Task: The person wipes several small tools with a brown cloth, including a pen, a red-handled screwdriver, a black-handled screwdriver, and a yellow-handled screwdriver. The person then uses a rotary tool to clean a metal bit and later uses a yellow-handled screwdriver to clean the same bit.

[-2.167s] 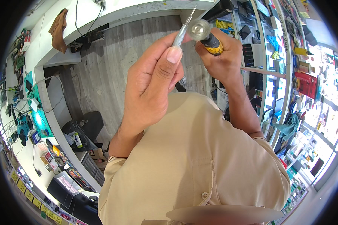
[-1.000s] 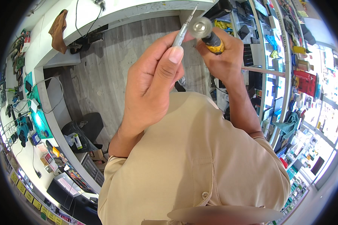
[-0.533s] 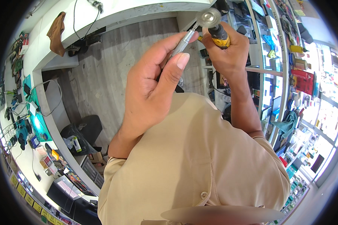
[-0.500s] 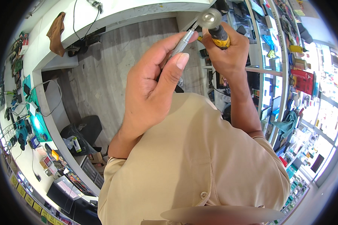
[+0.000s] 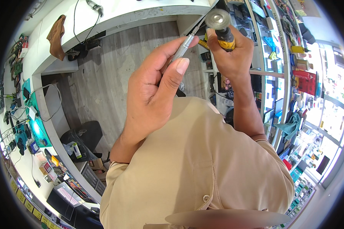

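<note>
My left grip (image 5: 151, 89) is pinching a slim silver tool (image 5: 182, 49) between thumb and fingers; my right grip (image 5: 235, 59) is closing around a yellow-and-black rotary tool (image 5: 227, 44). Its round disc (image 5: 218, 19) is sitting at the slim tool's tip, though I'm not managing to tell whether they're touching. I'm judging this as aligning tip with rim, calling next for steady, light pressure. Beyond the floor (image 5: 107, 72), a brown cloth (image 5: 56, 38) is hanging off a white tabletop (image 5: 141, 5).
</note>
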{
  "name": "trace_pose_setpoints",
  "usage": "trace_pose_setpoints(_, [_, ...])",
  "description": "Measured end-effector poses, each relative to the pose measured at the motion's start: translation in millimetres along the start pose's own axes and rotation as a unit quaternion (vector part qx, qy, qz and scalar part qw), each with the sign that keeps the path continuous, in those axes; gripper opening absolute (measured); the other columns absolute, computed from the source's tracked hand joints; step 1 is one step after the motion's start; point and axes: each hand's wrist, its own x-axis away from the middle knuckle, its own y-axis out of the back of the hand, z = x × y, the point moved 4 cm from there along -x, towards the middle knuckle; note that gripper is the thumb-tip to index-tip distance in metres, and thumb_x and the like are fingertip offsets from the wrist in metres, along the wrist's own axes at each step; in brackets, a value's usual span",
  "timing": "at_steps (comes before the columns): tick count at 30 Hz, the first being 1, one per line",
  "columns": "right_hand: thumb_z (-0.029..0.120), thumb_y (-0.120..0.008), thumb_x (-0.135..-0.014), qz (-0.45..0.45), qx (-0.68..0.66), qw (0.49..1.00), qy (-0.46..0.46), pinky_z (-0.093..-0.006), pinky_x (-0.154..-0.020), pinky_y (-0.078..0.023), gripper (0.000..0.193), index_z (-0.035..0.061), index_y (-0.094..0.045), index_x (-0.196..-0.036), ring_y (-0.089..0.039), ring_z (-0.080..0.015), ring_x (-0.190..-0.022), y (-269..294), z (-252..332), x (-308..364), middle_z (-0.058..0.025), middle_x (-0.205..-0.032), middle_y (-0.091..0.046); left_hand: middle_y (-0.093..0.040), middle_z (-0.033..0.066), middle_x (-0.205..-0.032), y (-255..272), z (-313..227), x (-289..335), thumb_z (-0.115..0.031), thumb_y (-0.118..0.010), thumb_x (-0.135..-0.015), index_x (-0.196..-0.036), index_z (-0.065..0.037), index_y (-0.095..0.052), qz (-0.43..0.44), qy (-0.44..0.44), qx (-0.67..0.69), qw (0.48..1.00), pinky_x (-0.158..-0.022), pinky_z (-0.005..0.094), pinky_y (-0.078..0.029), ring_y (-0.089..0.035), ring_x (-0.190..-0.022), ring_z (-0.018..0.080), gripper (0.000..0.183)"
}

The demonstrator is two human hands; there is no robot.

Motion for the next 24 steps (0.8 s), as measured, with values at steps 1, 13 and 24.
trace_pose_setpoints(1, [0.017,-0.079,-0.080,-0.001,0.000,1.000,0.000,-0.0316,-0.059,-0.048,0.015,0.0059,-0.070,-0.084,-0.053,-0.0157,-0.056,0.3,-0.4,0.6,-0.0058,-0.062,-0.059,-0.045,-0.0107,-0.079,-0.1,0.6,0.5,-0.018,-0.059,-0.109,-0.141,-0.001,-0.063,-0.001,0.002,-0.002,1.000,-0.059,0.0197,-0.025,-0.032,-0.067,0.0001,0.037])
trace_pose_setpoints(13, [0.017,-0.078,-0.080,0.012,0.005,1.000,-0.008,-0.0321,-0.059,-0.048,0.015,0.0058,-0.069,-0.083,-0.054,-0.0170,-0.056,4.9,2.1,7.0,-0.0061,-0.062,-0.058,-0.053,-0.0083,-0.085,-2.9,-2.9,6.7,-0.020,-0.059,-0.109,-0.140,0.000,-0.063,0.000,-0.007,0.000,1.000,-0.060,0.0192,-0.029,-0.035,-0.069,0.0007,0.037])
trace_pose_setpoints(24, [0.014,-0.078,-0.092,0.033,0.006,0.999,0.018,-0.0258,-0.059,-0.046,0.014,0.0017,-0.071,-0.088,-0.054,-0.0041,-0.065,6.4,3.9,10.8,0.0013,-0.069,-0.065,-0.048,-0.0043,-0.062,-4.4,-3.5,9.6,-0.030,-0.048,-0.113,-0.137,0.002,-0.066,0.024,0.008,0.020,0.999,-0.054,0.0226,-0.031,-0.040,-0.056,0.0040,0.044])
